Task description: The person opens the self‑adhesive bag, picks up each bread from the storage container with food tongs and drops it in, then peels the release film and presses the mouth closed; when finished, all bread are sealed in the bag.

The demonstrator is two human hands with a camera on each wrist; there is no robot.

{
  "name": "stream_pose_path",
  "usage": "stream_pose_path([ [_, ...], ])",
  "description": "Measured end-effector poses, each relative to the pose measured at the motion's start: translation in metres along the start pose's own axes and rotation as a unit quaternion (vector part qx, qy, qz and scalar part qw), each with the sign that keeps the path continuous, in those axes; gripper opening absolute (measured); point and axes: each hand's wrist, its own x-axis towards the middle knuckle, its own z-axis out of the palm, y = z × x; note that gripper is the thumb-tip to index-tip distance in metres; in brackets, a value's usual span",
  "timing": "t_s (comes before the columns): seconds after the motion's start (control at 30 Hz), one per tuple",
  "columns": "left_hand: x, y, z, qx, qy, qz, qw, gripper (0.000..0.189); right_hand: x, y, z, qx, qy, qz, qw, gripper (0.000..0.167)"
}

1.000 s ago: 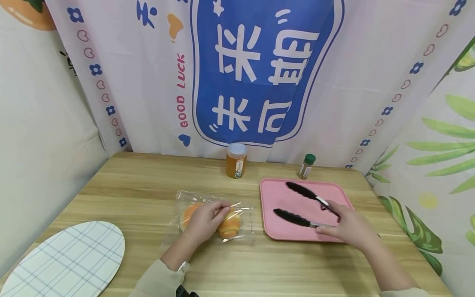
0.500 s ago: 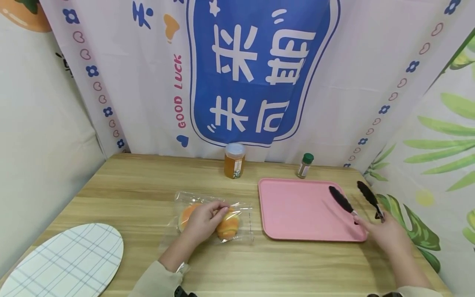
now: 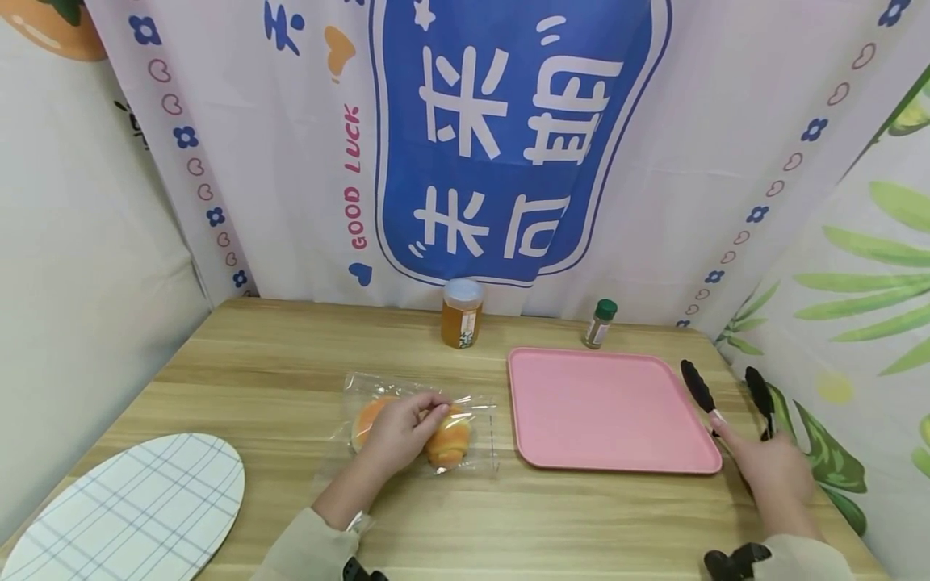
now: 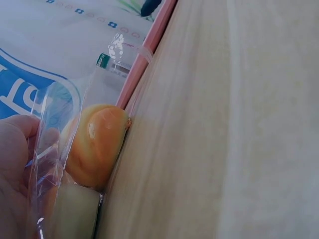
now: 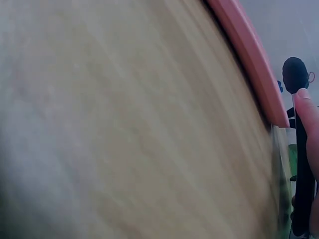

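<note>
My left hand (image 3: 400, 432) pinches the top of a clear plastic bag (image 3: 479, 415) that lies at the middle of the table. Inside it are a golden bread roll (image 3: 448, 442) and a second orange-topped bread piece (image 3: 369, 421), partly covered by the hand. In the left wrist view the bag's film (image 4: 50, 164) runs up between thumb and fingers beside the shiny roll (image 4: 94, 144). At the table's right side my right hand (image 3: 773, 472) grips black-tipped tongs (image 3: 699, 387), their two arms spread apart beyond the tray's right edge. Its thumb lies along one tong arm (image 5: 301, 174) in the right wrist view.
A pink tray (image 3: 596, 411) lies between the hands. Behind stand a honey-coloured jar (image 3: 461, 315) with a pale lid and a small green-capped spice bottle (image 3: 600, 324). An oval checked board (image 3: 138, 508) lies front left. A printed cloth (image 3: 305, 161) hangs behind the table.
My right hand has carried the tongs from over the pink tray to the right, past its edge. My left hand stays on the bag.
</note>
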Motion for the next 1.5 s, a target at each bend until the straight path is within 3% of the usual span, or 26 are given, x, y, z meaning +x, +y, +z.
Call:
stream_pose_path([
  [0.4,-0.001,0.000,-0.001,0.004,-0.001,-0.008,1.0000,0.014,-0.001,-0.002,0.004,-0.017,0.017,-0.009,0.9997,0.130],
  [0.53,-0.001,0.001,0.000,0.009,0.001,-0.004,1.0000,0.013,-0.018,-0.012,0.004,0.021,0.084,-0.074,0.9935,0.113],
  [0.63,0.000,0.002,0.001,0.011,0.006,-0.009,0.9999,0.013,-0.047,-0.034,0.010,0.090,0.119,-0.159,0.9760,0.084],
  [0.73,0.000,0.003,0.003,0.022,0.019,-0.011,0.9995,0.013,-0.087,-0.065,0.023,0.149,0.070,-0.230,0.9592,0.062],
  [0.87,0.001,0.005,0.006,0.040,0.035,-0.012,0.9985,0.014,-0.145,-0.105,0.050,0.221,-0.083,-0.269,0.9336,0.043],
  [1.03,-0.001,0.010,0.010,0.036,0.047,-0.029,0.9978,0.015,-0.194,-0.139,0.090,0.306,-0.265,-0.286,0.8689,0.039],
  [1.13,-0.004,0.012,0.013,0.035,0.053,-0.036,0.9973,0.015,-0.210,-0.156,0.108,0.328,-0.309,-0.286,0.8456,0.046],
  [1.2,-0.005,0.014,0.015,0.040,0.058,-0.035,0.9969,0.016,-0.216,-0.165,0.116,0.337,-0.310,-0.277,0.8449,0.049],
  [1.37,-0.008,0.017,0.017,0.059,0.070,-0.037,0.9951,0.018,-0.223,-0.184,0.129,0.364,-0.283,-0.236,0.8555,0.046],
  [1.5,-0.010,0.019,0.018,0.064,0.072,-0.044,0.9944,0.019,-0.223,-0.193,0.135,0.393,-0.281,-0.203,0.8517,0.039],
])
